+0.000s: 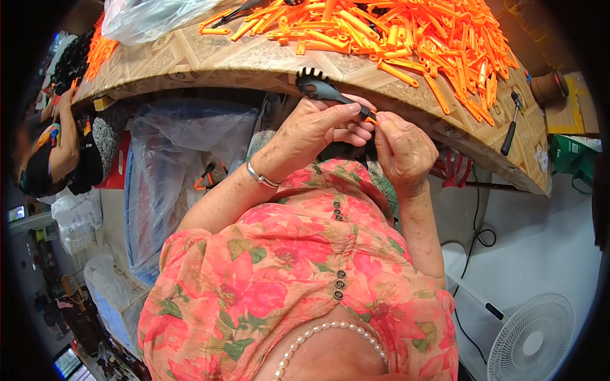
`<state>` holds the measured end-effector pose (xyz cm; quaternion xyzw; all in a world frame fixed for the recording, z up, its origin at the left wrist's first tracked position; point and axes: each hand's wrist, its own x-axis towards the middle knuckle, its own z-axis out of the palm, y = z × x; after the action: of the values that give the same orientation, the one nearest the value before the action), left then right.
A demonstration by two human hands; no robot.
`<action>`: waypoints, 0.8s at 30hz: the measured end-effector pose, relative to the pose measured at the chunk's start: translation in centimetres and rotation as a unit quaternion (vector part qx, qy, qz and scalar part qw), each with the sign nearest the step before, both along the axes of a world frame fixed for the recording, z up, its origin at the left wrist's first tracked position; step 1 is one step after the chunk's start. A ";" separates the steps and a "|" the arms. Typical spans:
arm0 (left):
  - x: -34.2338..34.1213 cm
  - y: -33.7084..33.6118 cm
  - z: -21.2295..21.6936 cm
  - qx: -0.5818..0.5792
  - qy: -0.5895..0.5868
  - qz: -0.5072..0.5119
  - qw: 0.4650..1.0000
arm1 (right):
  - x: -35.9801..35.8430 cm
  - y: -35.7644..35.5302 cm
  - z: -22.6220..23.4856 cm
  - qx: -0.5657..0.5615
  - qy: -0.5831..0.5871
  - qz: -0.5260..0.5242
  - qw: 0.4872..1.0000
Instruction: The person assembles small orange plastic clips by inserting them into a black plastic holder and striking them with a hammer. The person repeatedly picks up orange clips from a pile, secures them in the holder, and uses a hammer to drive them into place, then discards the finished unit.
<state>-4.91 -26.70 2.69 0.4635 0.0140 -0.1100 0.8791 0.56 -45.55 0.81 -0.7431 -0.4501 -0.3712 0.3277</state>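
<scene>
A dark grey pasta server (323, 91) with a toothed head is held in front of my chest, by the table's near edge. My left hand (305, 134) is closed around its neck, head pointing up and left. At the neck's lower end shows a small orange part (372, 119), mostly hidden by fingers. My right hand (405, 149) pinches at this end, thumb against the fingertips. Beyond both hands, a large heap of orange plastic handle pieces (397, 75) covers the far part of the wood-patterned table (210, 66).
A hammer (510, 130) lies at the table's right end. A clear plastic bag (149, 19) and dark utensils (244, 11) are at the far left. Below the edge stands a plastic-lined container (184, 146). A co-worker's arm (63, 136) is at left, a white fan (534, 343) lower right.
</scene>
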 end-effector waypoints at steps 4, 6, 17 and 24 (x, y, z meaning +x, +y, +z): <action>-0.1 0.1 0.1 0.017 0.013 0.004 1.000 | -0.4 0.2 -0.8 -0.002 0.022 0.006 1.000; -0.1 -0.1 -0.2 0.008 0.015 0.022 1.000 | -0.4 0.2 -0.8 -0.013 0.042 0.012 0.999; 0.6 1.1 -1.2 0.105 -0.089 0.136 0.981 | 6.4 -3.9 1.9 -0.107 0.063 -0.279 0.952; 0.6 0.6 -1.3 0.130 -0.141 0.150 0.970 | 6.6 -5.1 0.8 -0.059 0.169 -0.265 0.948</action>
<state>-4.27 -26.13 1.41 0.5773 -0.0268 0.0919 0.8109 7.19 -50.63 1.59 -0.9054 -0.1968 -0.2863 0.2441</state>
